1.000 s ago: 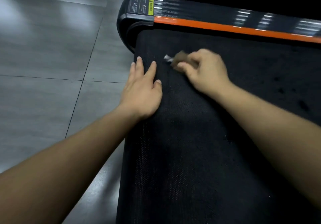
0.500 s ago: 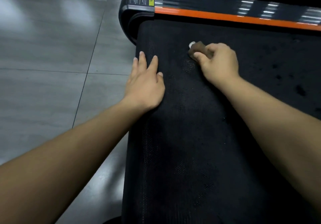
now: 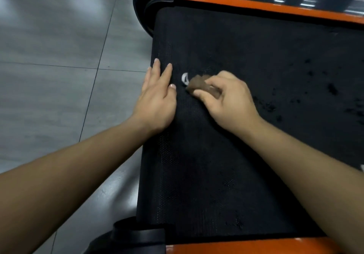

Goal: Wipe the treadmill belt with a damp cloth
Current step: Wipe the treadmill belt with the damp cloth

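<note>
— Grey floor tiles (image 3: 59, 56) lie to your left; the black treadmill belt (image 3: 246, 155) fills the rest, with an orange rail (image 3: 256, 3) along its far edge; where has your cloth got to?

— Your right hand (image 3: 230, 100) grips the brown cloth (image 3: 201, 86), fingers curled round it, and presses it to the left part of the belt; half a second ago it was up nearer the far rail; now it has come back toward you and leftward, so the cloth sits just beside your other thumb.

— And your left hand (image 3: 157, 104)?

— It lies flat, fingers straight, palm down on the belt's left edge; it has kept its place through the stroke, so I judge that you are bracing with it.

— What does that mean for the job?

— You are rubbing back and forth over one small patch near the left edge; that strip is likely coming clean; dark specks (image 3: 332, 89) are scattered over the right part of the belt, well apart from the cloth; whether they are dirt or damp I cannot tell; I judge that most of the belt is yet to be wiped, and your next strokes should travel rightward.
</note>
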### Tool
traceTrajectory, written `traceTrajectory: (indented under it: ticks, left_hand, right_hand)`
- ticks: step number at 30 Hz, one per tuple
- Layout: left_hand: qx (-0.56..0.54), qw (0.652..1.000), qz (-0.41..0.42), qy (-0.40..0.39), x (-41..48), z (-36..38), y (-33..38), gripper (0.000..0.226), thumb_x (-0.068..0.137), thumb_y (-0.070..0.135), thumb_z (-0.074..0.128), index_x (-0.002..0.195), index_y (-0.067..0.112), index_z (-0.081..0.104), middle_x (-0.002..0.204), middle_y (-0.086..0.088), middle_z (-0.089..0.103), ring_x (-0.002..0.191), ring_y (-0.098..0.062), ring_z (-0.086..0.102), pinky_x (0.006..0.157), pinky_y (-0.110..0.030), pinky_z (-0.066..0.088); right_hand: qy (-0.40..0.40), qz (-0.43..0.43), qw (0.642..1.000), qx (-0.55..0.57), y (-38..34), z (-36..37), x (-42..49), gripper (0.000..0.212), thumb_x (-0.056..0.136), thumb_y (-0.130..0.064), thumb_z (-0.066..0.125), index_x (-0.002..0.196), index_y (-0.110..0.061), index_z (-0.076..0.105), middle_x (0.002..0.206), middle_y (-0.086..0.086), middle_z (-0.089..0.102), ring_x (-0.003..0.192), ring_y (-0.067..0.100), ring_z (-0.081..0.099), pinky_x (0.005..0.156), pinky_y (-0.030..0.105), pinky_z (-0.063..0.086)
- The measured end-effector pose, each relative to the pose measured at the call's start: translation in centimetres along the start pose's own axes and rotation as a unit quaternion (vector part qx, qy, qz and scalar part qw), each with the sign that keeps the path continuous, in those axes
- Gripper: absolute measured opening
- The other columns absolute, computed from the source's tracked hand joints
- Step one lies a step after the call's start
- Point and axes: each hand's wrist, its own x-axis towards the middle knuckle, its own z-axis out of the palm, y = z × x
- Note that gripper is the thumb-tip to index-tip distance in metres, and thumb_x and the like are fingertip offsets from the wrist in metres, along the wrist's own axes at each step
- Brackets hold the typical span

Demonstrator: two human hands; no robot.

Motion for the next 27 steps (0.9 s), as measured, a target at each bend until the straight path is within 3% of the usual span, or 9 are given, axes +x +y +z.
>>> traceTrajectory:
  ticks: [3,7,13,15,18,21,24,27]
  left_hand:
    - [-0.013,1.0,-0.003,-0.003,-0.1,-0.1,-0.1,0.055,0.11,0.021,0.032,0.163,0.026,0.018,0.172,0.006,-0.006,0.157,-0.012,-0.009,0.114,-0.018,-0.006]
    - [-0.014,1.0,-0.005,-0.012,-0.5,-0.1,0.1,0.054,0.111,0.023,0.031,0.163,0.026,0.017,0.172,0.007,-0.007,0.157,-0.011,-0.01,0.114,-0.019,-0.007]
    - [-0.029,0.999,-0.017,0.006,-1.0,-0.4,0.6,0.054,0.109,0.021,0.035,0.162,0.023,0.024,0.172,0.004,0.002,0.158,-0.014,-0.001,0.126,-0.03,0.001]
    - [-0.028,0.999,-0.023,0.004,-1.8,-0.3,0.7,0.054,0.109,0.021,0.034,0.162,0.024,0.023,0.172,0.004,0.002,0.158,-0.014,-0.001,0.127,-0.032,0.003]
    - [-0.02,0.999,-0.03,0.006,-3.5,0.3,0.5,0.055,0.11,0.022,0.034,0.163,0.025,0.022,0.172,0.005,0.0,0.158,-0.013,-0.001,0.127,-0.031,0.003]
    - [-0.02,0.999,-0.03,0.014,-4.1,0.4,0.4,0.054,0.109,0.021,0.035,0.162,0.025,0.023,0.172,0.004,0.002,0.158,-0.014,0.0,0.126,-0.03,0.003]
    - [-0.036,0.999,-0.032,0.016,-4.1,0.1,0.4,0.053,0.109,0.019,0.034,0.161,0.023,0.026,0.172,0.002,0.005,0.157,-0.013,0.002,0.126,-0.028,0.002]
    - [-0.032,0.999,-0.029,0.014,-4.5,0.3,0.4,0.053,0.109,0.019,0.033,0.162,0.022,0.025,0.172,0.002,0.004,0.157,-0.012,0.002,0.124,-0.025,0.002]
  right_hand:
    - [-0.011,-0.019,0.999,-0.047,1.3,-1.1,0.6,0.027,0.089,-0.048,0.064,0.091,-0.022,0.071,0.082,-0.004,0.053,0.078,0.02,0.055,0.066,0.03,0.039]
    - [0.069,0.12,0.988,-0.073,2.9,-1.5,2.3,0.031,0.089,-0.051,0.062,0.098,-0.023,0.071,0.09,-0.004,0.053,0.09,0.024,0.06,0.074,0.031,0.043]
    - [-0.047,-0.031,0.998,-0.011,-1.6,-1.5,-5.8,0.026,0.088,-0.045,0.064,0.087,-0.02,0.072,0.079,-0.003,0.054,0.077,0.021,0.055,0.07,0.037,0.045]
    - [-0.007,-0.009,0.998,-0.062,0.7,-2.6,-3.9,0.031,0.089,-0.049,0.062,0.087,-0.02,0.072,0.08,-0.003,0.054,0.08,0.025,0.057,0.073,0.041,0.047]
    - [0.046,0.104,0.992,-0.051,2.3,-3.1,-2.9,0.032,0.089,-0.05,0.061,0.096,-0.021,0.073,0.088,0.002,0.058,0.087,0.027,0.059,0.079,0.043,0.049]
    - [-0.008,0.014,1.0,-0.012,-2.1,-1.7,-8.3,0.026,0.089,-0.043,0.063,0.079,-0.019,0.068,0.078,0.001,0.052,0.078,0.025,0.054,0.069,0.039,0.044]
    - [-0.091,-0.061,0.994,0.017,-2.9,-2.8,-11.3,0.027,0.09,-0.045,0.061,0.078,-0.021,0.065,0.077,-0.003,0.05,0.077,0.023,0.051,0.069,0.037,0.041]
    - [-0.015,-0.005,0.999,-0.05,1.1,-4.0,-8.4,0.033,0.089,-0.05,0.059,0.065,-0.029,0.049,0.072,-0.006,0.044,0.074,0.026,0.052,0.065,0.032,0.034]
